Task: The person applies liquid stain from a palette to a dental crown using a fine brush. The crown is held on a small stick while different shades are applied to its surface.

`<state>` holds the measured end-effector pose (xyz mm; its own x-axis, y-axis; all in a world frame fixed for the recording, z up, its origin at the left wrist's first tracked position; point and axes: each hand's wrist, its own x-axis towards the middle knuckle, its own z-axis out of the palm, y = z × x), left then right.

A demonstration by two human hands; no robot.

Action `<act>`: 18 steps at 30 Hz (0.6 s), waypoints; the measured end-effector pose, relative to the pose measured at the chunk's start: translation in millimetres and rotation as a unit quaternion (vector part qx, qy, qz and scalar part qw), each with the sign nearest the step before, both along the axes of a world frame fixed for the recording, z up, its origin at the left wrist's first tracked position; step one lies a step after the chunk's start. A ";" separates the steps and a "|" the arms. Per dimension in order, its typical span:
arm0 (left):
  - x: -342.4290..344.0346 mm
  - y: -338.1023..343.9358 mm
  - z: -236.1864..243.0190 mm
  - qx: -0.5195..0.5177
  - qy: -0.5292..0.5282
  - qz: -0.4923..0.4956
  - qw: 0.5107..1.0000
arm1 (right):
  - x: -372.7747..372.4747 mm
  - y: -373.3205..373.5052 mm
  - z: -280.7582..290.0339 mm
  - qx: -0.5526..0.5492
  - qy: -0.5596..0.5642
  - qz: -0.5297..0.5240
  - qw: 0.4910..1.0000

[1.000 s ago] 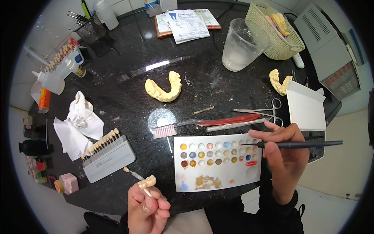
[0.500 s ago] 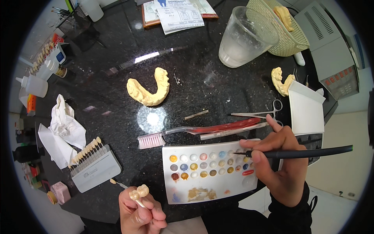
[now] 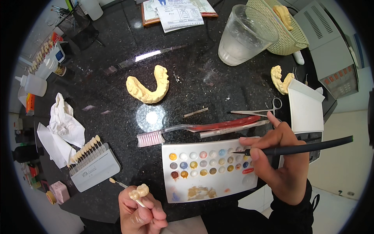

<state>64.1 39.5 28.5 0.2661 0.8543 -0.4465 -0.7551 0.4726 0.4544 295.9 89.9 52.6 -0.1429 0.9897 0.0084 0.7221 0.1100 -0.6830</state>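
My left hand (image 3: 138, 214), at the bottom centre, grips a short white holder topped with joined tooth-coloured crowns (image 3: 138, 192). A single shade tab (image 3: 112, 180) on a metal strip reaches out beside it; whether held is unclear. My right hand (image 3: 284, 163) grips a dark fine-tipped brush (image 3: 304, 146), its tip over the upper wells of a white palette (image 3: 243, 183) filled with coloured pastes and smeared near the front. Behind the palette lie a red-handled toothbrush (image 3: 218, 122), a pale rod (image 3: 230, 130) and metal forceps (image 3: 249, 112). A grey shade guide (image 3: 93, 167) lies left.
Yellow dental casts (image 3: 146, 91) (image 3: 280, 80), a plastic cup (image 3: 241, 39), a basket (image 3: 284, 43), papers (image 3: 181, 19), crumpled tissue (image 3: 60, 132) and bottles (image 3: 33, 85) stand about the dark counter (image 3: 194, 85). A white box (image 3: 306, 105) and grey machine (image 3: 327, 50) are right.
Since a second ago the view has shifted, so the palette, shade guide and my left hand appear further left and lower. The brush tip stays over the palette's upper wells, with little movement.
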 end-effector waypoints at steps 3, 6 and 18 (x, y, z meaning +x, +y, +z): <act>-0.2 -3.9 3.6 -0.005 -0.003 0.001 1.000 | -0.8 -4.8 2.5 0.005 0.000 -0.008 1.000; -1.1 -1.4 1.4 -0.010 -0.005 -0.001 1.000 | -1.2 -2.1 2.5 0.005 0.002 -0.009 1.000; -2.4 -4.1 0.6 -0.015 -0.018 -0.010 1.000 | -3.6 -9.8 0.9 -0.016 0.200 -0.135 0.970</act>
<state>61.8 35.3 29.1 0.2998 0.8351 -0.4613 -0.7613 0.5008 0.4118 292.3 80.0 53.5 0.1302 0.9913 -0.0213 0.3988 -0.0720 -0.9142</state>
